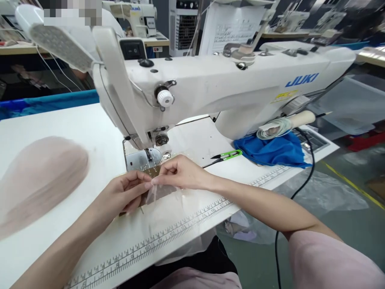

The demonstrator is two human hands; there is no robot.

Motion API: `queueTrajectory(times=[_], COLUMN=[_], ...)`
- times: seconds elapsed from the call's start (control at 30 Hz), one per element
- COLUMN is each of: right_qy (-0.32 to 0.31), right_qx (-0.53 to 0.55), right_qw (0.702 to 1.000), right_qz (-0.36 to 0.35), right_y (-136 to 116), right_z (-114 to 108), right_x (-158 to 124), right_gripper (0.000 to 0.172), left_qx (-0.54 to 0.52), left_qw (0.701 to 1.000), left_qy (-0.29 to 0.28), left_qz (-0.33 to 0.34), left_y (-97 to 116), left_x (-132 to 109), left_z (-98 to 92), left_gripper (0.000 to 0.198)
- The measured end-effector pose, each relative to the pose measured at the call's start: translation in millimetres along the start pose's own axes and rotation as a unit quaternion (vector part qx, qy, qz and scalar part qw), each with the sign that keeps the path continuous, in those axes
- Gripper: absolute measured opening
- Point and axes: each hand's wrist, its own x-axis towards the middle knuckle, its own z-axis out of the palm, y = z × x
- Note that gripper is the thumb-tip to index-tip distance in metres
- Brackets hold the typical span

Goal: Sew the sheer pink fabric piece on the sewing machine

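We've got sheer fabric (164, 194) pinched between left hand (129, 190) and right hand (184, 172), just our side of the sewing machine (198, 82); we read blue JUKI lettering (301, 80), ruler numbers (167, 239) along the tabletop (72, 118).

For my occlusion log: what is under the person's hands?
Sheer fabric, pinched by the left hand and right hand, with a brown patch and white tabletop around it. Whatever the hands cover cannot be seen.

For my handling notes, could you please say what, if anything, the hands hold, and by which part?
The left hand and right hand pinch sheer, whitish fabric at its upper visible edge.
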Motion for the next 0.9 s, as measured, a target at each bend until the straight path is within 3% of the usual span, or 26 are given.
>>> queueTrajectory(times=[0.13,0.27,0.37,0.6,0.9], right_qy=[0.036,0.046,0.036,0.01,0.028], right_qx=[-0.025,-0.073,-0.096,-0.063,-0.081], right_qw=[0.999,0.995,0.994,0.997,0.994], right_qz=[-0.022,-0.042,-0.042,-0.042,-0.067], right_y=[2,2,1,4,4], right_z=[5,10,10,-2,4], right_x=[0,0,1,-1,-3], right_gripper=[0.034,0.035,0.031,0.014,0.013], left_qx=[-0.036,0.032,0.063,-0.004,0.144], left_qw=[0.999,0.998,0.996,0.999,0.983], left_qy=[-0.002,0.026,0.024,0.018,0.028], left_qz=[0.032,0.056,0.065,0.046,0.111], left_y=[6,5,2,-3,-1], left_x=[-3,-1,2,3,1], left_z=[2.9,5.9,6.6,-2.2,3.6], left_gripper=[0.044,0.05,0.038,0.031,0.032])
